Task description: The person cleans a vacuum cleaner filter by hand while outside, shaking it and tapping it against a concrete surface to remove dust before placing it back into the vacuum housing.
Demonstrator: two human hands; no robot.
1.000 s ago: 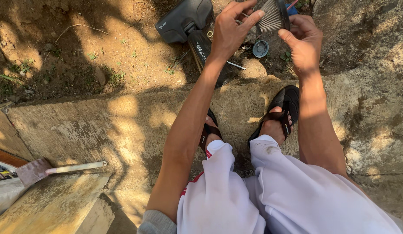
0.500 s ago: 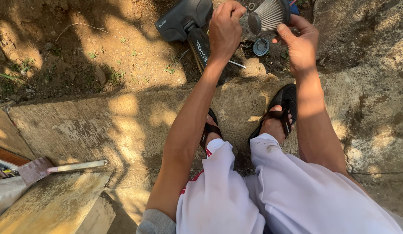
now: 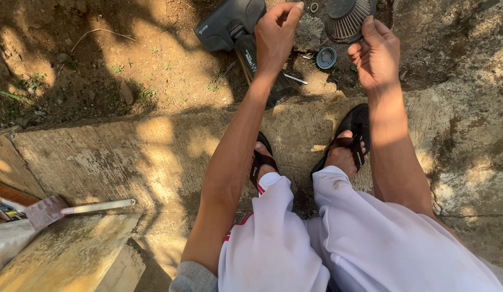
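While the person sits on a concrete step [image 3: 127, 157] with both arms stretched forward, the right hand [image 3: 377, 54] holds a pleated cone-shaped filter [image 3: 347, 17] at the top of the picture, with the thumb and the fingers closed around its lower rim, so that the dark round end of the filter faces the camera. The left hand [image 3: 275, 33] is beside it, apart from the filter, and its fingers are curled loosely with nothing between them; the fingertips point up and toward the filter but do not touch it. Just below the held filter, between the two wrists, a small round grey cap [image 3: 326, 57] lies on the soil. Under and behind the left hand lies a black vacuum cleaner body [image 3: 246, 38], with its wide head to the left of that hand and its darker tube running down under the wrist. A thin metal rod [image 3: 294, 79] lies on the ground near the left wrist. Below the hands, closer to the person, two feet in black sandals [image 3: 348, 140] rest on the edge of the step, and the white trousers [image 3: 338, 238] cover the knees. Far to the left of the grip, a trowel with a pale handle [image 3: 73, 208] lies on a plank.
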